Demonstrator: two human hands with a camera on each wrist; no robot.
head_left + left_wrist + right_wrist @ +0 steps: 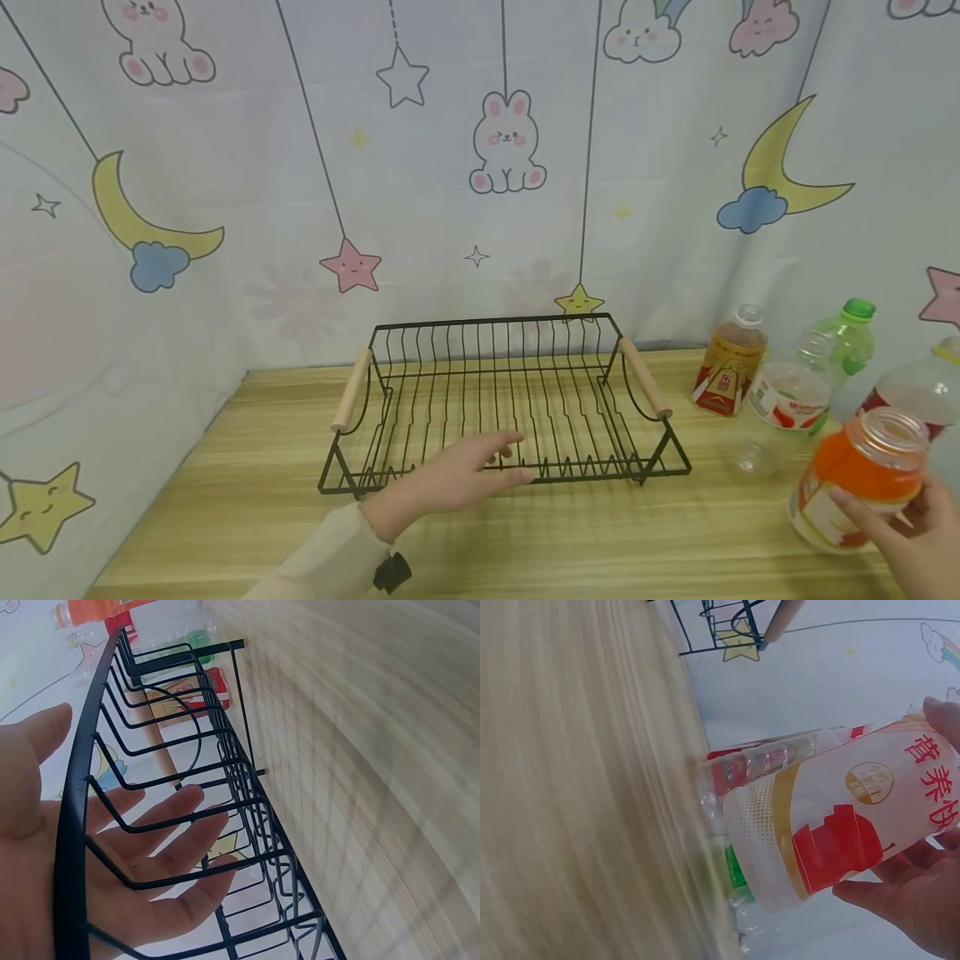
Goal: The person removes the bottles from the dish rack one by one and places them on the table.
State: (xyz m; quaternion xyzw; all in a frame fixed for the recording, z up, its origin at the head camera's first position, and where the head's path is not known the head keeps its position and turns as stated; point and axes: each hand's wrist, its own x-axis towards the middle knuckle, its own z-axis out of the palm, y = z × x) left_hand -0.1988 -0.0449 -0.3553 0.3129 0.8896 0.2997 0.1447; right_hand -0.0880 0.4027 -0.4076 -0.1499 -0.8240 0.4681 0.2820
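My right hand point(918, 533) grips a plastic drink bottle point(862, 475) with an orange upper part and a bare, capless neck. In the right wrist view, the bottle's white label shows a red patch and red characters, its base tilted towards the tabletop. My left hand point(457, 475) reaches across the front of a black wire dish rack point(491, 320) with wooden handles. Seen from the left wrist, its fingers point(169, 862) are spread and loosely bent behind the rack's wires, holding nothing.
To the rack's right stand an amber bottle point(731, 371) with a red and gold label, a green-capped bottle point(855, 337), a clear bottle point(791, 396) with a red and white label, and another bottle point(926, 379). A patterned curtain point(420, 192) hangs behind the wooden table point(570, 550).
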